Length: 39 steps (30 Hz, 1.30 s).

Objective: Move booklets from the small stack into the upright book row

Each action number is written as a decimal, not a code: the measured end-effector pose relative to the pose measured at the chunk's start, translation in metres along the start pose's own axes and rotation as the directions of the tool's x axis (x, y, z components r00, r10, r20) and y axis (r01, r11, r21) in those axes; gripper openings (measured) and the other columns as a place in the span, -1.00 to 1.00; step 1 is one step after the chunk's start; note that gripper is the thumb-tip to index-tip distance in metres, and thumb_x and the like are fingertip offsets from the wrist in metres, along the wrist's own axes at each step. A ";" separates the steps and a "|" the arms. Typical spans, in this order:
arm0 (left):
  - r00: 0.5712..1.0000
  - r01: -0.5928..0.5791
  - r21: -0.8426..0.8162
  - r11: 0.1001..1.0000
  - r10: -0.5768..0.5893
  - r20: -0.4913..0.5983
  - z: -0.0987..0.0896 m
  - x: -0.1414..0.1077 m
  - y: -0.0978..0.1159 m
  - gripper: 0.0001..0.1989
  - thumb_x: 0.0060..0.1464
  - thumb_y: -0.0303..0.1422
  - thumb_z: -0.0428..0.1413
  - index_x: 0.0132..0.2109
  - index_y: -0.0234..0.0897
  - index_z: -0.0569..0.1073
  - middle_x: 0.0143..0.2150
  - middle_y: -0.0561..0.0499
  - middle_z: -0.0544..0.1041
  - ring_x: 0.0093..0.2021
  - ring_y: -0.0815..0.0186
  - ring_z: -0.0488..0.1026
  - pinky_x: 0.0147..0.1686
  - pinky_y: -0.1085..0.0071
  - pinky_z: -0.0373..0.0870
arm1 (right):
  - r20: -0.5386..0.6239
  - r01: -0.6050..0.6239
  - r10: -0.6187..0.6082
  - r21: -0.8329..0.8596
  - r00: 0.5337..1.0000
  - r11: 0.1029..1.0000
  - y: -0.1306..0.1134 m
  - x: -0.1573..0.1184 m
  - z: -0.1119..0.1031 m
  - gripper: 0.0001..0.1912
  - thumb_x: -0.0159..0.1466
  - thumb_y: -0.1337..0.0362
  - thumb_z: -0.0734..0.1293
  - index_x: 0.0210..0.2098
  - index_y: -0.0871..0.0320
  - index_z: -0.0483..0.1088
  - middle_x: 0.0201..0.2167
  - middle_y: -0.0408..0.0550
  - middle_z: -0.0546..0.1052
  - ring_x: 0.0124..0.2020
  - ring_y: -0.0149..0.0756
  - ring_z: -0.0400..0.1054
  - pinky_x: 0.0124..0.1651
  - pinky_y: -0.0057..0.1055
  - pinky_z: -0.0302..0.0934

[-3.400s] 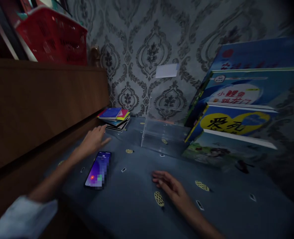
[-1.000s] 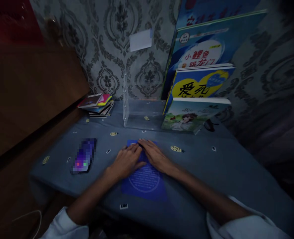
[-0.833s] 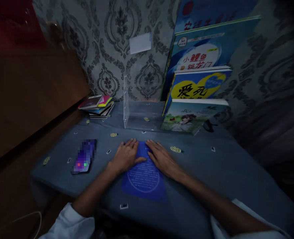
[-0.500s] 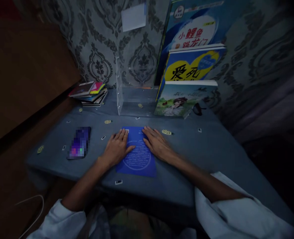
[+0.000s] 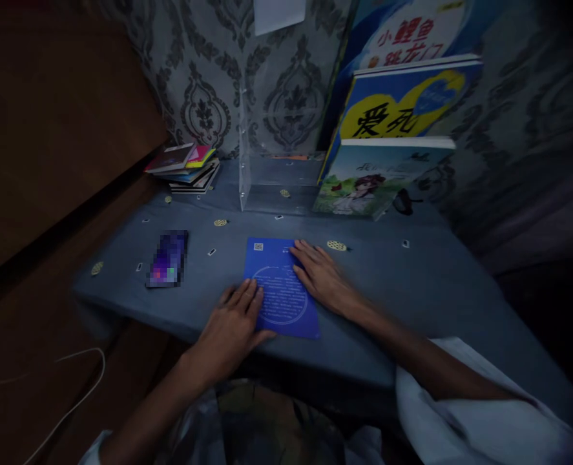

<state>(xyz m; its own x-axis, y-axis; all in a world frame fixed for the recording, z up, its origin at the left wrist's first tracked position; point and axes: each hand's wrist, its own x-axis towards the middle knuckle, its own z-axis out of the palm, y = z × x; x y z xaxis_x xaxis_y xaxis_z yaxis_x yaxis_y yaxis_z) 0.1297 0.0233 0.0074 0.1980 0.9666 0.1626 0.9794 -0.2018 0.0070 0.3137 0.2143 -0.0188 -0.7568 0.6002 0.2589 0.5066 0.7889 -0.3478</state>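
Note:
A blue printed card or thin booklet [image 5: 281, 300] lies flat near the front edge of the table, with a small square code at its upper left and a ring of white text. My left hand [image 5: 235, 323] rests on its lower left side, fingers stretched out and thumb at the bottom edge. At the upper right edge lies my right hand [image 5: 322, 274], its fingers extended over the border of the blue sheet. Neither hand grips anything.
A phone [image 5: 168, 258] lies to the left. Behind it sits a pile of small books [image 5: 189, 169]. A clear acrylic stand [image 5: 243, 174] holds several upright books [image 5: 383, 177] at the back right. A dark object [image 5: 405, 202] lies beside them. A white cable [image 5: 85, 394] hangs at lower left.
My left hand has slid down the blue sheet's left side towards me, uncovering the square code. The right hand stays at the upper right edge. The view has shifted slightly.

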 end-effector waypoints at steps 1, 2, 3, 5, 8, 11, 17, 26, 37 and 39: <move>1.000 0.004 -0.002 1.000 -0.004 0.010 -0.001 0.001 0.001 -0.32 0.32 0.02 0.01 0.36 -0.40 0.25 0.37 -0.36 0.31 0.40 0.01 0.25 0.30 0.01 0.32 | -0.008 0.006 -0.006 -0.001 1.000 1.000 0.000 -0.003 0.001 -0.49 0.47 0.19 0.08 0.34 0.19 0.25 0.39 0.15 0.26 0.43 -0.02 0.08 0.44 0.12 -0.01; 1.000 0.006 0.000 1.000 -0.006 0.017 -0.002 0.003 0.001 -0.32 0.31 0.03 0.02 0.35 -0.40 0.25 0.37 -0.37 0.31 0.41 0.01 0.24 0.30 0.02 0.31 | -0.017 0.013 -0.013 0.000 1.000 1.000 0.000 -0.006 0.002 -0.49 0.47 0.17 0.08 0.34 0.16 0.25 0.39 0.14 0.27 0.43 -0.03 0.08 0.44 0.12 0.00; 1.000 0.008 0.006 1.000 -0.008 0.020 -0.002 0.004 0.001 -0.32 0.31 0.03 0.02 0.34 -0.41 0.27 0.37 -0.37 0.32 0.41 0.02 0.24 0.31 0.04 0.30 | -0.024 0.021 -0.021 0.005 0.999 1.000 -0.001 -0.008 0.002 -0.49 0.48 0.16 0.08 0.35 0.14 0.24 0.38 0.13 0.28 0.43 -0.04 0.08 0.43 0.12 0.02; 1.000 0.007 0.020 1.000 -0.007 0.020 -0.003 0.005 0.001 -0.31 0.30 0.03 0.03 0.32 -0.43 0.28 0.36 -0.38 0.32 0.41 0.01 0.23 0.32 0.05 0.28 | -0.029 0.035 -0.034 0.019 0.999 0.999 -0.004 -0.015 0.003 -0.49 0.48 0.17 0.08 0.37 0.12 0.22 0.38 0.11 0.28 0.43 -0.04 0.09 0.43 0.13 0.03; 1.000 -0.005 0.023 1.000 0.005 0.009 -0.001 0.004 0.000 -0.31 0.31 0.05 0.01 0.32 -0.43 0.29 0.37 -0.38 0.32 0.42 0.01 0.22 0.33 0.05 0.27 | -0.010 0.065 -0.065 0.046 0.998 0.997 -0.017 -0.028 0.002 -0.49 0.48 0.19 0.10 0.38 0.08 0.22 0.38 0.07 0.28 0.42 -0.04 0.10 0.42 0.15 0.03; 1.000 -0.018 0.019 1.000 0.018 0.006 -0.001 0.003 -0.001 -0.31 0.33 0.05 -0.02 0.34 -0.42 0.27 0.37 -0.37 0.30 0.42 0.01 0.22 0.32 0.03 0.28 | 0.011 0.121 -0.123 0.092 0.992 0.988 -0.034 -0.047 0.001 -0.50 0.47 0.23 0.12 0.37 0.04 0.24 0.37 0.04 0.30 0.41 -0.05 0.13 0.41 0.15 0.07; 0.999 -0.016 0.022 1.000 0.015 0.038 -0.004 0.003 0.000 -0.29 0.33 0.04 -0.03 0.34 -0.47 0.26 0.36 -0.39 0.32 0.42 0.00 0.22 0.31 0.03 0.28 | 0.031 0.248 -0.260 0.211 0.965 0.945 -0.057 -0.089 0.002 -0.51 0.45 0.35 0.13 0.32 0.01 0.32 0.29 0.02 0.40 0.35 -0.11 0.23 0.37 0.07 0.18; 0.989 -0.010 -0.036 0.999 0.015 0.145 -0.012 0.039 -0.027 -0.49 0.44 -0.14 -0.13 0.35 -0.36 0.27 0.40 -0.30 0.28 0.42 0.06 0.21 0.33 -0.01 0.21 | 0.071 0.212 -0.243 0.296 0.967 0.931 -0.071 -0.096 -0.016 -0.52 0.43 0.41 0.18 0.29 0.02 0.36 0.26 0.02 0.45 0.33 -0.13 0.26 0.42 0.04 0.09; 0.945 -0.197 -0.159 0.967 0.231 0.231 -0.007 0.135 -0.004 -0.50 0.42 -0.29 -0.14 0.41 -0.34 0.16 0.49 -0.23 0.10 0.49 0.10 0.04 0.40 0.00 0.06 | 0.063 0.279 -0.294 0.171 0.954 0.945 -0.073 -0.097 -0.018 -0.55 0.40 0.46 0.18 0.24 0.21 0.39 0.25 0.13 0.45 0.35 -0.12 0.24 0.40 0.04 0.13; 0.950 -0.179 -0.158 0.971 0.212 0.231 -0.006 0.138 -0.004 -0.50 0.42 -0.30 -0.15 0.42 -0.33 0.16 0.49 -0.21 0.10 0.49 0.11 0.04 0.41 0.01 0.04 | 0.047 0.289 -0.301 0.173 0.952 0.942 -0.073 -0.097 -0.016 -0.54 0.39 0.46 0.19 0.25 0.21 0.38 0.26 0.14 0.44 0.35 -0.12 0.23 0.40 0.04 0.13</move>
<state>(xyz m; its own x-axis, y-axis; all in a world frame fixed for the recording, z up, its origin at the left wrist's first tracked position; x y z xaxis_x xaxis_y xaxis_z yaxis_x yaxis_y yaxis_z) 0.1524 0.1567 0.0355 0.4048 0.9116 -0.0718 0.9096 -0.3935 0.1332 0.3571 0.1008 -0.0041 -0.8930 0.3276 0.3086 0.1868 0.8936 -0.4081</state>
